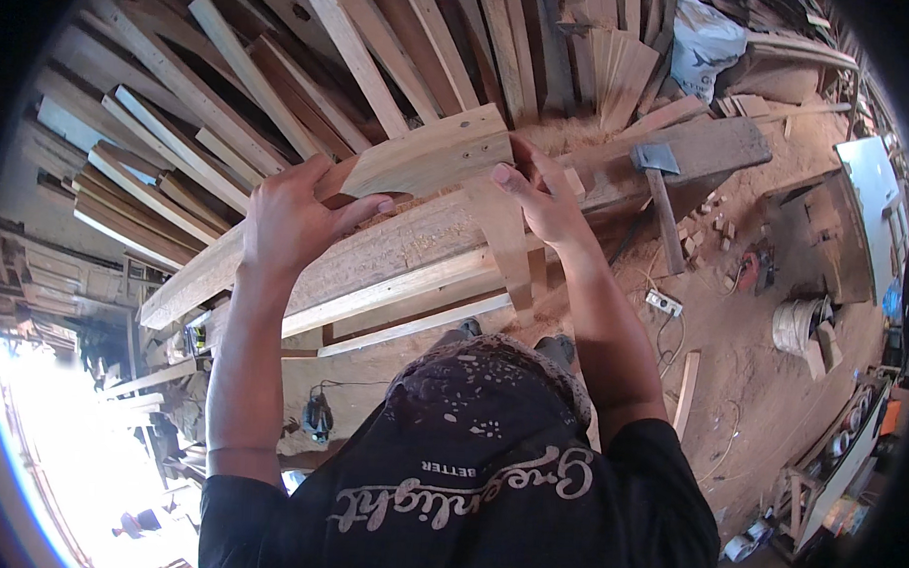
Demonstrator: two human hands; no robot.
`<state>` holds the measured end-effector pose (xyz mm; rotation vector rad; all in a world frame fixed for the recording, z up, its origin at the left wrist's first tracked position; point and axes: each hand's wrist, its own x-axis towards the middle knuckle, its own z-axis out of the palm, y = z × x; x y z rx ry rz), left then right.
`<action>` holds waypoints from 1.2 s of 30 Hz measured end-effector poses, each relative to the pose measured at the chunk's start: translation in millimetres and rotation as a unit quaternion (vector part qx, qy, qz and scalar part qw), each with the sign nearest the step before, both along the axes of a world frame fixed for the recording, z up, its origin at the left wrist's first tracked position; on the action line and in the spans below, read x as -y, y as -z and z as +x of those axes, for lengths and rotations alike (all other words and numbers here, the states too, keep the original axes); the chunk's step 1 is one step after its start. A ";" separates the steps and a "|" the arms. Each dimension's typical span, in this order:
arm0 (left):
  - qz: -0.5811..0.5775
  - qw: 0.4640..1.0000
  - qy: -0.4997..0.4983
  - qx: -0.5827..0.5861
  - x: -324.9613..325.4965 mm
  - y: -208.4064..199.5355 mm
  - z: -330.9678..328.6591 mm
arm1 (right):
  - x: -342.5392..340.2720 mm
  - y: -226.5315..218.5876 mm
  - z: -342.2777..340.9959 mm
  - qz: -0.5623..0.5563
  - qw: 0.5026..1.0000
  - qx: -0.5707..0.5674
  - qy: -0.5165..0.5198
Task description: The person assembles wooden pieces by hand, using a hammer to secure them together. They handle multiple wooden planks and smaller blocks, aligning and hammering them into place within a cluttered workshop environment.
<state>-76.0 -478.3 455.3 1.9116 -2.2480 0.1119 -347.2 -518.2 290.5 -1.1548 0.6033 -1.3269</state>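
Observation:
A short, wide plank (429, 151) with dark knots or holes near its right end is held in both my hands over a thick timber beam (396, 244). My left hand (295, 213) is closed on the plank's left end, thumb on the near side. My right hand (546, 199) grips the right end, its thumb toward me and its fingers mostly hidden behind the wood. Below the plank, a thin tapered wooden piece (503, 241) slants down across the beam. Pale shavings lie on the beam top.
A hatchet-like tool (664, 206) with a metal head leans on the beam at right. Many boards (241, 76) stand at the far left. A pale wooden frame (404, 292) is below the beam. A power strip (664, 303) and cords lie on the dusty floor.

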 end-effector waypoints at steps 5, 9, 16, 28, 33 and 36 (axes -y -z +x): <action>0.054 0.998 -0.037 0.004 -1.5 -8.0 0.8 | -1.8 -14.9 -6.0 -0.018 0.997 -0.071 0.001; 0.075 0.994 0.037 0.067 3.2 -5.2 14.3 | 2.2 -2.1 -9.4 -0.005 0.992 -0.126 0.018; 0.182 0.983 0.021 -0.003 -3.1 -33.2 18.0 | 15.7 48.3 -37.4 0.037 0.999 -0.017 0.019; -0.283 0.856 0.312 -0.299 -73.2 35.9 87.0 | 43.6 106.0 -117.1 0.128 0.988 -0.031 0.080; -0.136 0.906 0.270 -0.295 -145.8 110.6 132.2 | 12.6 24.0 -45.2 0.016 0.998 -0.054 0.034; -0.089 0.920 0.169 -0.343 -198.9 143.4 165.6 | 23.7 40.8 -51.2 -0.002 0.998 0.009 0.068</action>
